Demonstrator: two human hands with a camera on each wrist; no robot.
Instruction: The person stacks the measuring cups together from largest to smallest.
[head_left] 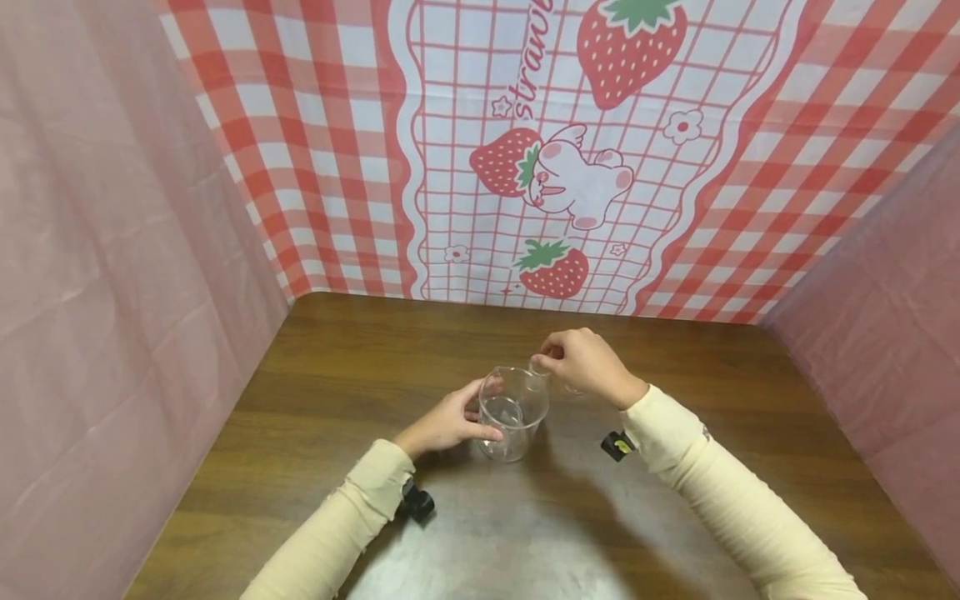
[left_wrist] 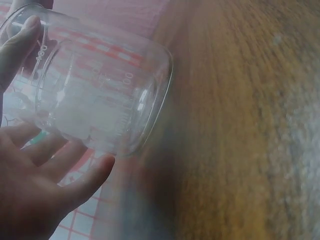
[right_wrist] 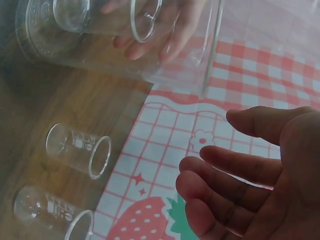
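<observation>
My left hand (head_left: pixel 446 421) holds a large clear glass beaker (head_left: pixel 517 433) on the wooden table, thumb on the near side and fingers around the far side. White graduation marks show on the glass in the left wrist view. A smaller glass beaker (right_wrist: pixel 107 22) lies within the large one. My right hand (head_left: pixel 588 362) hovers just right of the large beaker's rim, fingers loosely bent and holding nothing in the right wrist view. Two small glass beakers (right_wrist: pixel 77 150) stand side by side on the table near it; in the head view this hand partly hides them.
The brown wooden table (head_left: pixel 300 500) has a strawberry-patterned checked cloth (head_left: pixel 345 167) hanging along its back edge. Pink curtains (head_left: pixel 112 292) flank both sides. A black wrist camera (head_left: pixel 417 502) sits on the left sleeve, and another (head_left: pixel 617 446) on the right.
</observation>
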